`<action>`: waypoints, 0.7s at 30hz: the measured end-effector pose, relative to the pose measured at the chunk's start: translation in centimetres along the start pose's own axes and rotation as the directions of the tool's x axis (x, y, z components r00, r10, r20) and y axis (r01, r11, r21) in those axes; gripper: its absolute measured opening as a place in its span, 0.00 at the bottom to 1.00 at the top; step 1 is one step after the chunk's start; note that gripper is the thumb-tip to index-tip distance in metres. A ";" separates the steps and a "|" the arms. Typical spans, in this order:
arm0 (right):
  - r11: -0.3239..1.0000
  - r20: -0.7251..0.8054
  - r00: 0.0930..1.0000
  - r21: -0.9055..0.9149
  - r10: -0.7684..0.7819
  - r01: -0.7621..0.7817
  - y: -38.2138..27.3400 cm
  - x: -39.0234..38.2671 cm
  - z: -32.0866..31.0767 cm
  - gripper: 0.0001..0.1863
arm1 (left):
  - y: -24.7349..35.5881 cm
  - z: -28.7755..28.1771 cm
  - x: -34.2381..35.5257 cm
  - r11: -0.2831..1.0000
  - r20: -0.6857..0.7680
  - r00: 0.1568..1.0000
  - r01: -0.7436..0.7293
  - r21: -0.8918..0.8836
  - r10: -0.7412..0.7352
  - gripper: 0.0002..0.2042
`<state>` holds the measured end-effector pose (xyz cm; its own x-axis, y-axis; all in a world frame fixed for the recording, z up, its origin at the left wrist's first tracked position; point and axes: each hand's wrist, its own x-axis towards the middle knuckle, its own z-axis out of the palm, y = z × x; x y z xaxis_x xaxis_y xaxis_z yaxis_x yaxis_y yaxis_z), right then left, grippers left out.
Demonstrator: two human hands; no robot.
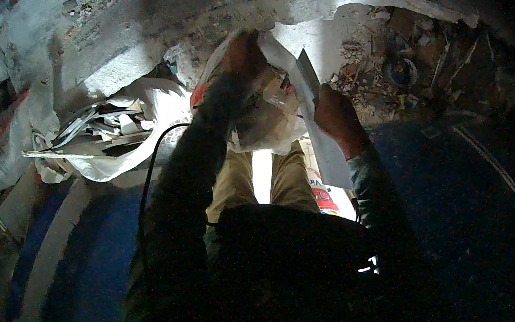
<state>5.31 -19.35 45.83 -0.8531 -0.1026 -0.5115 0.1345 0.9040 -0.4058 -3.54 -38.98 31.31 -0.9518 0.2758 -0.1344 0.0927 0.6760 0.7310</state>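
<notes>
My left hand (243, 53), dim and slightly blurred, is closed on the upper edge of a translucent plastic bag (262, 127) that hangs above my legs with crumpled scraps and something red inside. My right hand (335, 116) grips a long, flat, pale grey strip (328, 164), held steeply beside the bag, its upper end narrow and its lower part reaching down past my wrist. The left hand's fingertips are hard to make out.
A rough pale ledge (181, 6) curves across the top. A white sack of offcuts (117, 155) lies at left, by a black cable (151, 163). Rubble (415, 57) is heaped at right. Dark blue surfaces (464, 210) flank me; a printed package (324, 197) shows below.
</notes>
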 end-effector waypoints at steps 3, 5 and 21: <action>0.994 0.075 0.992 -0.024 0.104 -0.103 0.5 -0.3 -0.6 0.11 | 2.5 2.7 -6.6 1.000 0.091 0.996 0.010 -0.001 -0.010 0.13; 0.996 0.063 0.995 -0.022 0.083 -0.081 -1.0 -0.5 -0.9 0.12 | 0.7 7.1 -13.4 0.913 0.567 0.817 -0.304 0.271 0.104 0.16; 0.984 -0.050 0.996 0.164 0.076 -0.067 2.8 -6.5 -4.6 0.14 | 5.1 2.0 -20.2 0.981 -0.011 0.981 0.193 0.034 -0.192 0.17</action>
<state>8.90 -14.29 51.51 -0.8645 -0.0129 -0.5025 0.2720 0.8287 -0.4892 16.78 -39.78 36.43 -0.9550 0.1330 -0.2651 -0.0825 0.7395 0.6681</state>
